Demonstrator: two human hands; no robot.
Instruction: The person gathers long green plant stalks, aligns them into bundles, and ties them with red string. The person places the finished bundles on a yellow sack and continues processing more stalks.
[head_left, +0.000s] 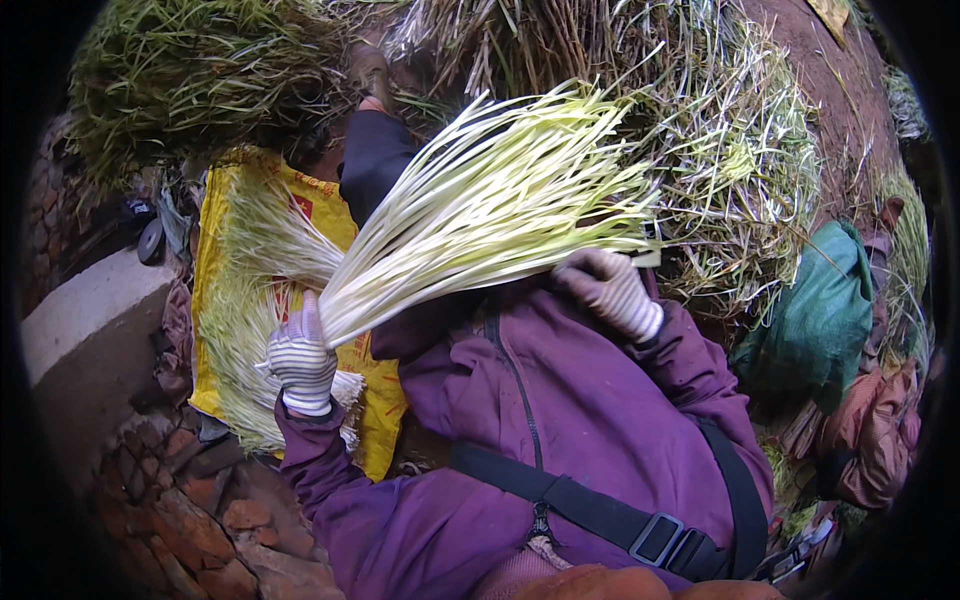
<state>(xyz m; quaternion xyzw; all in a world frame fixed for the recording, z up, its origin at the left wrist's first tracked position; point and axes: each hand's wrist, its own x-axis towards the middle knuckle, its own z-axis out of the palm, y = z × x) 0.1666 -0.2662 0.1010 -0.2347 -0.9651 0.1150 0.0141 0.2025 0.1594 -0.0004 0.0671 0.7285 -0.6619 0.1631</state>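
A fanned bundle of pale yellow-green blanched chives lies across my front, white stem ends to the left and leaf tips to the right. My left hand, in a striped knit glove, grips the stem ends. At the lower edge of the leaf tips is my gloved right hand, its fingers curled. Whether it pinches any leaves cannot be made out. Beyond my left hand, more chives rest in bunches on a yellow printed sack. The left wrist partly hides the white ends of those bunches.
Grassy green leaves are heaped at the upper left. Dry, tangled stalks pile up ahead and to the right. A concrete ledge and broken bricks lie at left. A green sack sits at right, near another person's sleeve.
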